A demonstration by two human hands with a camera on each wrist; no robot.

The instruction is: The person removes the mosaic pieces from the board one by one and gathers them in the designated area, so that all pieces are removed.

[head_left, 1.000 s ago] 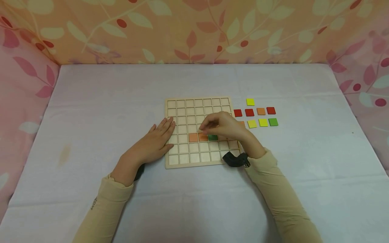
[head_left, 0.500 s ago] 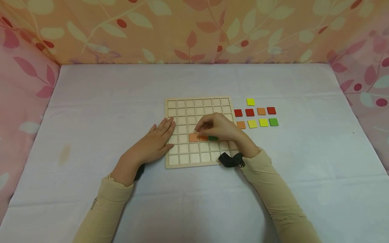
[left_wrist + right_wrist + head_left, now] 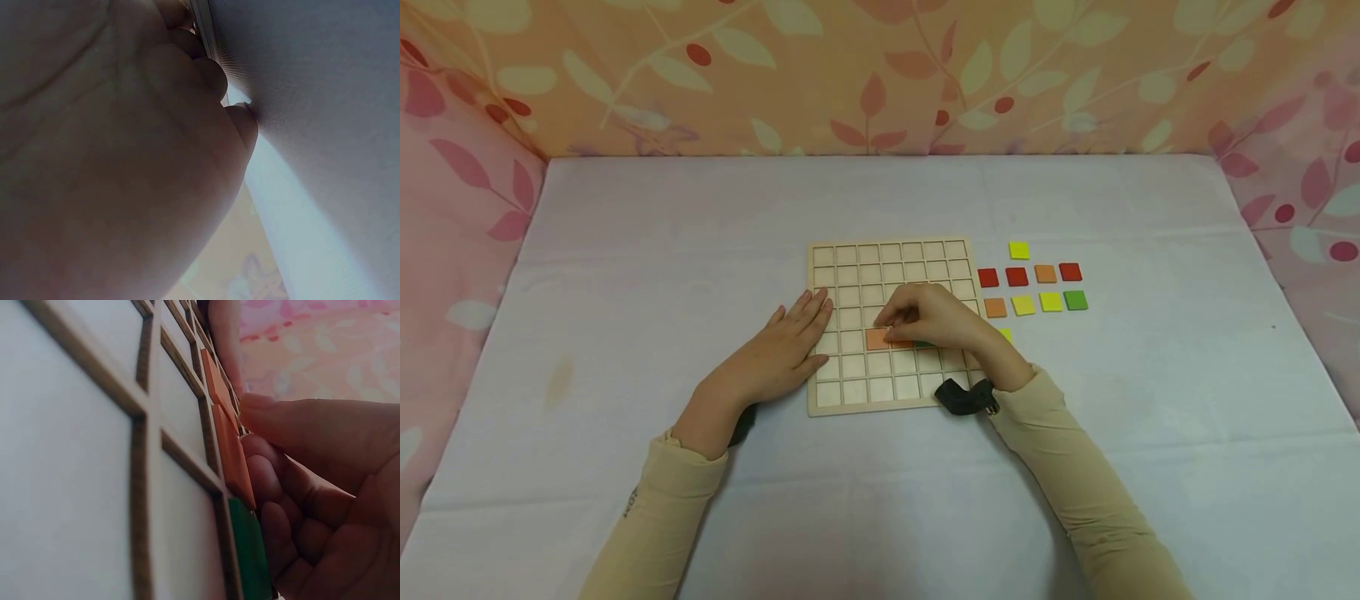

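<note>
My left hand (image 3: pixel 782 350) lies flat with straight fingers on the left edge of a wooden grid board (image 3: pixel 838 408). In the left wrist view the palm fills much of the picture. Over the board's middle, my right hand (image 3: pixel 936 317) has curled fingers, with thumb and index tips close together at two orange tiles. The left orange tile (image 3: pixel 876 339) lies in its cell, and beside it a second orange tile (image 3: pixel 234 453) shows under the fingers. A green tile (image 3: pixel 249 550) follows in the same row. Whether the fingertips pinch anything is hidden.
Right of the board lie several loose tiles, among them a red tile (image 3: pixel 1070 272), a yellow tile (image 3: pixel 1018 250) and a green tile (image 3: pixel 1076 300). Another yellow tile (image 3: pixel 1005 335) peeks out behind the right wrist. Patterned cloth (image 3: pixel 880 75) walls the white table (image 3: pixel 662 217).
My right hand has shifted slightly left and nearer to me, its fingertips now at the left orange tile. A yellow tile has come into view behind the wrist. The left hand stays put.
</note>
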